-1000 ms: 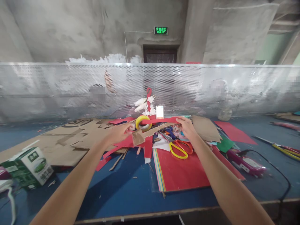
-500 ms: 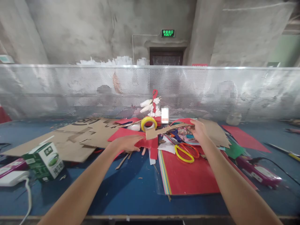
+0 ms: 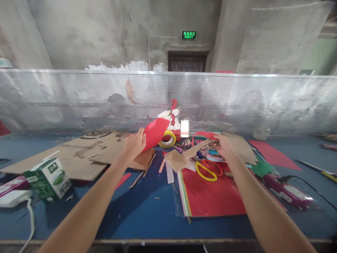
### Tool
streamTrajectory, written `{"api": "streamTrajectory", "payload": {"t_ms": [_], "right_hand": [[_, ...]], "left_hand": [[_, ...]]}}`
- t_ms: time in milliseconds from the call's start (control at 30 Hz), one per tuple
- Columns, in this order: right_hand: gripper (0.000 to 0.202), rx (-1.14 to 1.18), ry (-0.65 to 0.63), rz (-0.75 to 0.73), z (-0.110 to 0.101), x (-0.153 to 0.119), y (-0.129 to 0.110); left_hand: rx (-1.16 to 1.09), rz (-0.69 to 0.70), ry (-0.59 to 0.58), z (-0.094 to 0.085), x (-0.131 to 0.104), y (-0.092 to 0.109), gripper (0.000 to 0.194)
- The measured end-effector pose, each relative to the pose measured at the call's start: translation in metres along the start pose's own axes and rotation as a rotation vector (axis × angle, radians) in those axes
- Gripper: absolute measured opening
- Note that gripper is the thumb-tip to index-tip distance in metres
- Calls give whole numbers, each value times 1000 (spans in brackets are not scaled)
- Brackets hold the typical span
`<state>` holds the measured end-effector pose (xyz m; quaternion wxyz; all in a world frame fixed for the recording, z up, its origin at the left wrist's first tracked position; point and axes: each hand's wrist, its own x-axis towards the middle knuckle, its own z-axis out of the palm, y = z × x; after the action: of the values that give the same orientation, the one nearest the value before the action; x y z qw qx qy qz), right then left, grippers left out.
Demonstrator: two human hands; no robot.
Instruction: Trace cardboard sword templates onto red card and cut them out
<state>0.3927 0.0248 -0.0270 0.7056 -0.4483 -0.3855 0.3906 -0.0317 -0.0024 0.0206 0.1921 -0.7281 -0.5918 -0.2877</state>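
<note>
My left hand (image 3: 135, 144) is closed on a sheet of red paper (image 3: 156, 133), raised and curled above the table. Under it lie a piece of brown cardboard (image 3: 143, 160) and thin scraps. Between the thumb and fingers of my right hand (image 3: 225, 146) is the end of a bent cardboard strip (image 3: 196, 150), whose wide end reaches toward the middle. A red paper strip (image 3: 204, 134) also runs to the right fingertips; whether they grip it too I cannot tell. A yellow tape roll (image 3: 167, 139) sits between the hands. Below the cardboard strip are scissors (image 3: 207, 171) with red and yellow handles.
A stack of coloured paper (image 3: 218, 196), red on top, lies front right. Large cardboard sheets (image 3: 79, 154) and a green-white carton (image 3: 48, 179) are at left. White flowers (image 3: 176, 123) stand before the perforated metal screen (image 3: 65, 102). A utility knife (image 3: 319, 170) lies far right.
My left hand has closed on the red paper and lifted it up and back, uncovering brown cardboard beneath. The cardboard strip's wide end in my right hand has dropped lower.
</note>
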Motion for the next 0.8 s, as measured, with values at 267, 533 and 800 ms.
{"api": "streamTrajectory", "payload": {"t_ms": [267,533,800], "right_hand": [[21,-328,-202,68,14,-19,1],[26,-569,-246,-11,13,-20,3],[18,-704,-248,-149,7,-10,13]], "left_hand": [[-342,50,356,-6,0,7,20],[-725,371,266,-31,-12,17,9],[-930,201,286,-21,-12,23,11]]}}
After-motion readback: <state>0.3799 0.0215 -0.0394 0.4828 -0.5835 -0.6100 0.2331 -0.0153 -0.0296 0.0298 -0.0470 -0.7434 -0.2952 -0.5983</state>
